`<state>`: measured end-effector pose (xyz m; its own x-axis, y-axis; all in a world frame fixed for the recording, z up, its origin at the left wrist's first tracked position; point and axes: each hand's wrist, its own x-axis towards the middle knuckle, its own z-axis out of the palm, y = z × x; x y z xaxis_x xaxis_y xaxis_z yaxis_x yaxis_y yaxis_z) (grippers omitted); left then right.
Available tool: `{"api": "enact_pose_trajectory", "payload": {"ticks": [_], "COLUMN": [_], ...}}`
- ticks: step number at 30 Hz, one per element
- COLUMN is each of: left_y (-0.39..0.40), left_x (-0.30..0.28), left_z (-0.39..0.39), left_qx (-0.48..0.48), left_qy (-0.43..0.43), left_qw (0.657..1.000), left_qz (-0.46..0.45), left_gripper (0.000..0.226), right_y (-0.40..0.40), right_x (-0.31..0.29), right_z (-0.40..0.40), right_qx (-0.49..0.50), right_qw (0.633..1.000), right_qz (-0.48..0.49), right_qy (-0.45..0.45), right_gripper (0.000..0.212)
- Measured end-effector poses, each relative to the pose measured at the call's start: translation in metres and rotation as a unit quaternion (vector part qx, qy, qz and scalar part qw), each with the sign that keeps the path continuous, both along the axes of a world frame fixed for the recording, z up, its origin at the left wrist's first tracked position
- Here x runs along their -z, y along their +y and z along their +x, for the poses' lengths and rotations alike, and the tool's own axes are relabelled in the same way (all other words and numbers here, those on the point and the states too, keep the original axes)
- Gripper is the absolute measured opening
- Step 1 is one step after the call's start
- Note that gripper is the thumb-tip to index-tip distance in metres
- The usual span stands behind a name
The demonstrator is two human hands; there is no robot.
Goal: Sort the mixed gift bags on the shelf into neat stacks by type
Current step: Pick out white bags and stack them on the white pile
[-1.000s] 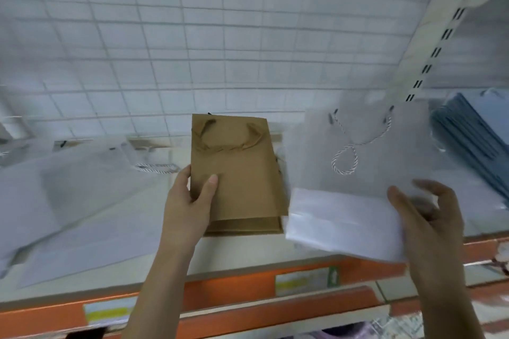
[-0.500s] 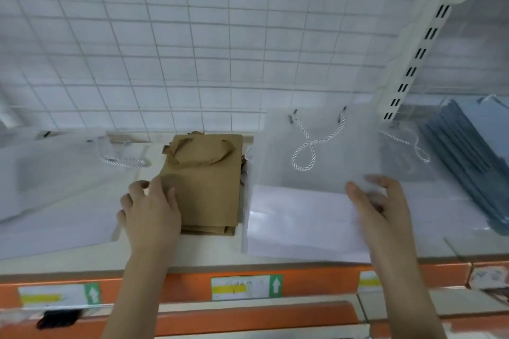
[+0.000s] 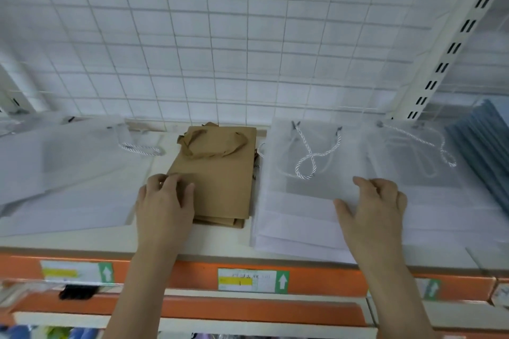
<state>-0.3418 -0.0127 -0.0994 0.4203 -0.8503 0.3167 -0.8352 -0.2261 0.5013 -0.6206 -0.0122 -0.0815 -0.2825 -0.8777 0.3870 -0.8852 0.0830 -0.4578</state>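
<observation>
Here, left hand point(image 3: 164, 205) palm-down at the near left corner of the brown paper bags point(image 3: 217, 173), fingers point(image 3: 176, 181) loosely bent over the top bag's edge, pressing rather than clearly grasping. Right hand point(image 3: 374, 208) spread flat on the frosted bag stack point(image 3: 300, 201), fingers relaxed and only slightly bent, thumb out to the left, nothing pinched. Kraft bags matte, tan, rectangular, piled flat with flat paper handles curled at the far end; lower bags peeking out at the near edge. Frosted bags translucent, smooth, milky, with twisted white cord handles point(image 3: 311, 158) looped on top; a grey insert faintly visible through the film. Another frosted bag point(image 3: 418, 162) just right, overlapping; more frosted bags point(image 3: 68, 173) to the left, blurred and cut by the frame edge. Dark blue bags point(image 3: 482, 151) at far right, only partly in view. All lying on a pale shelf point(image 3: 220, 242) with an orange front rail point(image 3: 192, 275) bearing price labels point(image 3: 253, 280), print unreadable. White wire grid point(image 3: 220, 36) behind. Number of bags in each pile impossible to count.
</observation>
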Motion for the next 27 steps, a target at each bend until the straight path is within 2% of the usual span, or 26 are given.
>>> {"api": "enact_pose_trajectory", "payload": {"ticks": [7, 19, 27], "left_y": [0.017, 0.050, 0.052], "left_x": [-0.002, -0.019, -0.017], "left_z": [0.037, 0.204, 0.304], "left_qx": [0.043, -0.077, -0.083], "left_qy": [-0.006, 0.034, 0.020], "left_qw": [0.999, 0.996, 0.994], "left_qz": [-0.010, -0.043, -0.065], "left_gripper": [0.024, 0.014, 0.012], "right_y": [-0.003, -0.007, -0.009], "right_x": [-0.008, -0.010, 0.007], "right_z": [0.053, 0.244, 0.347], "right_qx": [-0.078, -0.257, -0.281], "right_qw": [0.995, 0.962, 0.951], "right_qz": [-0.039, -0.002, 0.034], "right_qy": [-0.037, -0.093, -0.123], "right_gripper": [0.034, 0.020, 0.016]}}
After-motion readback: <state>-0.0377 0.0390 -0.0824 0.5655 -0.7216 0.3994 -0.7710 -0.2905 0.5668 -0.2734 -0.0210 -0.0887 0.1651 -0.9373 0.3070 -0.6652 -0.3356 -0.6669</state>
